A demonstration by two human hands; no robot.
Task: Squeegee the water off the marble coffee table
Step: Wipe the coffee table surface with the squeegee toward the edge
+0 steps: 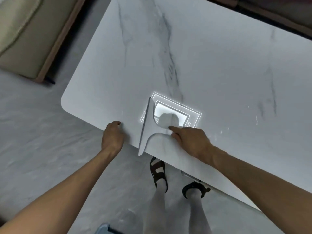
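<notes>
A white marble coffee table (211, 68) with grey veins fills the upper right of the head view. A pale grey T-shaped squeegee (148, 127) lies on it near the front edge, its long blade running across the edge and its lower tip overhanging. My right hand (190, 141) grips the squeegee's handle, index finger stretched along it. My left hand (113, 135) rests on the table's front edge, just left of the blade, fingers curled over the rim. A few bright water streaks (256, 119) glint on the marble to the right.
A ceiling light's reflection (190, 115) shines on the marble behind the squeegee. A beige sofa (25, 36) stands at the upper left. More dark furniture runs along the table's far side (270, 12). My sandalled feet (159, 173) stand on the grey floor below the table edge.
</notes>
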